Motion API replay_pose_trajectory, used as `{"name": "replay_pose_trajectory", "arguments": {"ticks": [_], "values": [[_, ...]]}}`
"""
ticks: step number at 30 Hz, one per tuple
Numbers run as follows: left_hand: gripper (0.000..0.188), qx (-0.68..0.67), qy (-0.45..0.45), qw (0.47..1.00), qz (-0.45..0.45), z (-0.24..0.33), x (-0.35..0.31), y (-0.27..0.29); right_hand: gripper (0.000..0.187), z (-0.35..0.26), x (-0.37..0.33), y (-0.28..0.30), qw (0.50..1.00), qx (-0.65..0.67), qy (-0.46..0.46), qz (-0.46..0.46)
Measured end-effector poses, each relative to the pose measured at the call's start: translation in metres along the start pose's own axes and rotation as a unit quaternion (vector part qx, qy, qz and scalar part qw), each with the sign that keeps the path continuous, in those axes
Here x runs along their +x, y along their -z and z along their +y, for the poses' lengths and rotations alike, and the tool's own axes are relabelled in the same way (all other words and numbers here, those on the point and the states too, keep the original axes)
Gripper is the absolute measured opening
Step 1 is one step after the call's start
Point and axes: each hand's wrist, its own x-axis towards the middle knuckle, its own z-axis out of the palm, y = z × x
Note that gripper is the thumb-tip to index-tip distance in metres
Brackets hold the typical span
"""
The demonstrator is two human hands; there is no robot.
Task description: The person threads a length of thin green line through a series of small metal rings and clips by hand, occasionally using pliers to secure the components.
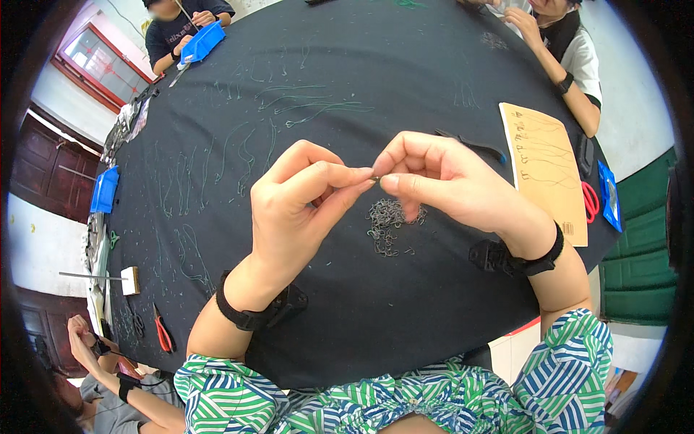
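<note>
Above the middle of the black cloth, my left hand (303,192) and my right hand (455,181) meet at their fingertips. Each is closed in a pinch, thumb against forefinger. Between them sits a small dark metal piece (374,178), probably a fish hook, though it is too small to make out fully. Just below my right fingers lies a heap of small grey metal hooks (387,223), partly hidden by that hand. Green lines with hooks at their ends (307,101) are spread over the cloth beyond and left of my left hand.
A tan envelope (542,166) with hooked lines lies at right, beside red-handled scissors (590,202) and a blue packet (609,195). Pliers (473,147) rest behind my right hand; red-handled pliers (163,329) lie at left. Blue bins (202,42) stand along the edge. Other people sit around the table.
</note>
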Motion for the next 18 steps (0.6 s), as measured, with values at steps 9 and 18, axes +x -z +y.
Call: {"name": "replay_pose_trajectory", "arguments": {"ticks": [9,18], "values": [[0.013,-0.071,0.07,0.995,-0.009,-0.0001,-0.0039,-0.0058,0.014,-0.0016,-0.0002,0.0033,0.984,-0.149,0.071,0.059],[0.003,-0.148,0.124,0.981,-0.025,0.0002,-0.007,-0.008,0.012,-0.0035,-0.0015,0.0014,0.984,-0.158,0.056,0.066]]}}
